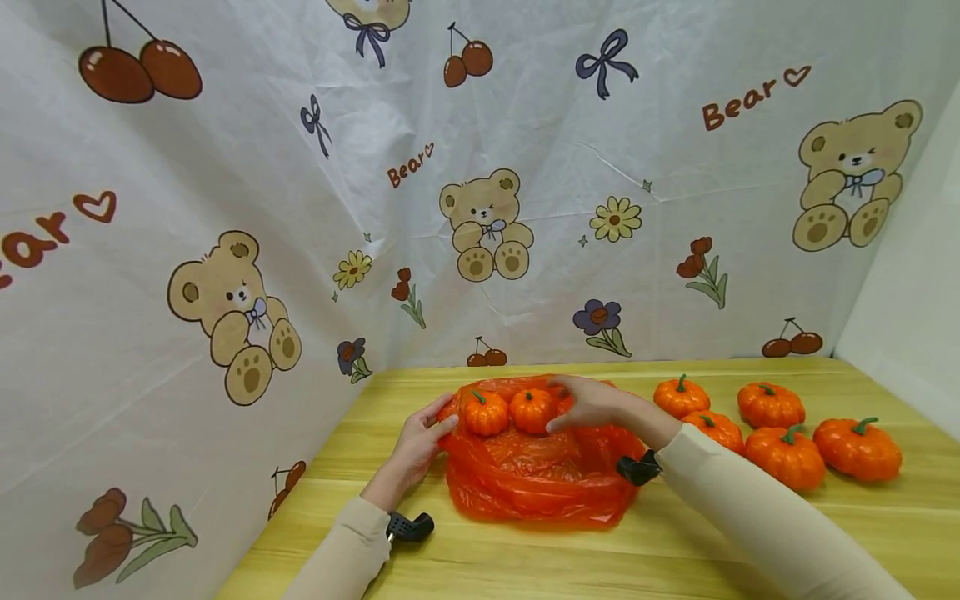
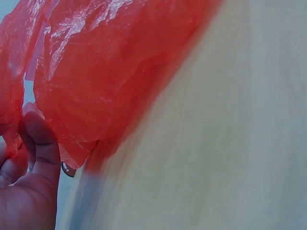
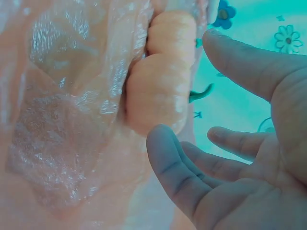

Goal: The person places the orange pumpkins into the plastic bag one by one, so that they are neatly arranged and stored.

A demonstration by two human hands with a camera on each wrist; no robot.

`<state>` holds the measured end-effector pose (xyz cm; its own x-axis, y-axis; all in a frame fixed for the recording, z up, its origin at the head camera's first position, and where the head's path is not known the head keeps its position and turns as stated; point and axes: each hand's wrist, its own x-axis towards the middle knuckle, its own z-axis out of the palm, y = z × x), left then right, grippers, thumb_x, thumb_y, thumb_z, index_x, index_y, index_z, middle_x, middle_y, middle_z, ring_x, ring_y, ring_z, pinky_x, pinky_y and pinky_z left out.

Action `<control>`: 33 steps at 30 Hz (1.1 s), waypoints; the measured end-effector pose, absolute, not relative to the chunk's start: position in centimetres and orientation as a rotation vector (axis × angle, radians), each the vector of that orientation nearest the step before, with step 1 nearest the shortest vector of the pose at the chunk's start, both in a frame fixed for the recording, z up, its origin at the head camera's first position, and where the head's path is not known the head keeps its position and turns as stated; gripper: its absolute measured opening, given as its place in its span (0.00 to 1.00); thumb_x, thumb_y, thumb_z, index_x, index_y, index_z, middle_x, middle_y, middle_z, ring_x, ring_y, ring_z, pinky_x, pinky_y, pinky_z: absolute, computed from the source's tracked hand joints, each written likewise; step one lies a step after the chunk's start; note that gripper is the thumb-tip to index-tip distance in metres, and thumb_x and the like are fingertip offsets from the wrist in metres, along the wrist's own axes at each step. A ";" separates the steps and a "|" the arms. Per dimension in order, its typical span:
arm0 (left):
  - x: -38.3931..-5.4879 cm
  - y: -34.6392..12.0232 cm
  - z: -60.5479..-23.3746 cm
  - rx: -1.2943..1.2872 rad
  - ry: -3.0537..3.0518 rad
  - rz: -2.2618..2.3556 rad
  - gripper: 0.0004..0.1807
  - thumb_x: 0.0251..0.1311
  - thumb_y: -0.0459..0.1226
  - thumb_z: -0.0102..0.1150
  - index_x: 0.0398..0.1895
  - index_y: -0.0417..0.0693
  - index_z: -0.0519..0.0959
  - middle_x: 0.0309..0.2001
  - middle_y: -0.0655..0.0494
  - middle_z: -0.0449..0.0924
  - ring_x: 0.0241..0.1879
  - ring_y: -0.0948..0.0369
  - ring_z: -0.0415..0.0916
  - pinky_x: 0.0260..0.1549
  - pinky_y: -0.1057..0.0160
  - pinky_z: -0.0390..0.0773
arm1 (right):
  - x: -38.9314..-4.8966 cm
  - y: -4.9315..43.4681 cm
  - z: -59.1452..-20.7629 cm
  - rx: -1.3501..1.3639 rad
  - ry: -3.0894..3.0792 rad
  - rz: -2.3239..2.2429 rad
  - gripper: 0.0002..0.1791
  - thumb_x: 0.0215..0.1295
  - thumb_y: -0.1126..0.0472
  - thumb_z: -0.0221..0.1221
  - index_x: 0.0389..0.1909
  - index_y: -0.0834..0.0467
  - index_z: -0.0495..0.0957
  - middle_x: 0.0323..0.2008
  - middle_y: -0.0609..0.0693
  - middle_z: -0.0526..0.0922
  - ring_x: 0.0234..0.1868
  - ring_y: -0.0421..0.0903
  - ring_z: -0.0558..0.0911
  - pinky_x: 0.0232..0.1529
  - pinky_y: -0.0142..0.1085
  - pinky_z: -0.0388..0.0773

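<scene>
A red plastic bag point(image 1: 540, 492) lies spread on the table, its mouth facing up. Two small orange pumpkins, a left one point(image 1: 486, 413) and a right one point(image 1: 533, 411), sit side by side in it toward the back. My left hand point(image 1: 417, 442) pinches the bag's left edge between thumb and fingers; the left wrist view shows the thin film point(image 2: 110, 72) there. Over the bag's back right part, my right hand point(image 1: 592, 403) has its fingers spread beside the right pumpkin. In the right wrist view nothing is between the thumb and fingers, and the nearer pumpkin point(image 3: 158, 91) lies just past the fingertips.
Several more orange pumpkins stand on the table to the right, among them a front one point(image 1: 785, 457) and a far right one point(image 1: 857, 448). The wooden table point(image 1: 480, 567) meets a bear-printed cloth point(image 1: 555, 275) at the back and left. A white wall point(image 1: 915, 325) borders the right.
</scene>
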<state>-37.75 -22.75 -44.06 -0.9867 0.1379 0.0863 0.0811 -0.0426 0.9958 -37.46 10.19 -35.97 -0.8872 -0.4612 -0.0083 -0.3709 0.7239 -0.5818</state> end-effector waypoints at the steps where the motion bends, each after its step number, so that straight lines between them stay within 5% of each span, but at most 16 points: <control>1: -37.8 -22.7 -44.0 0.251 2.144 2.228 0.34 0.73 0.35 0.59 0.79 0.46 0.63 0.77 0.37 0.62 0.62 0.53 0.76 0.49 0.64 0.87 | -37.1 10.4 -35.8 -0.683 2.774 -0.887 0.46 0.59 0.48 0.74 0.75 0.58 0.66 0.67 0.66 0.76 0.67 0.66 0.75 0.66 0.62 0.74; 19: -37.8 -22.7 -44.1 0.287 2.109 2.229 0.35 0.72 0.30 0.59 0.80 0.46 0.61 0.77 0.37 0.61 0.63 0.53 0.74 0.49 0.65 0.87 | -33.3 15.1 -33.6 -0.809 2.663 -1.059 0.47 0.63 0.47 0.71 0.77 0.58 0.61 0.72 0.67 0.69 0.63 0.67 0.79 0.57 0.55 0.83; 33: -38.0 -22.7 -44.3 0.286 2.107 2.224 0.35 0.72 0.30 0.59 0.80 0.47 0.62 0.78 0.37 0.60 0.66 0.51 0.73 0.52 0.64 0.86 | -31.7 18.2 -33.6 -0.809 2.641 -1.092 0.43 0.63 0.48 0.71 0.75 0.55 0.64 0.69 0.66 0.72 0.50 0.53 0.85 0.49 0.46 0.86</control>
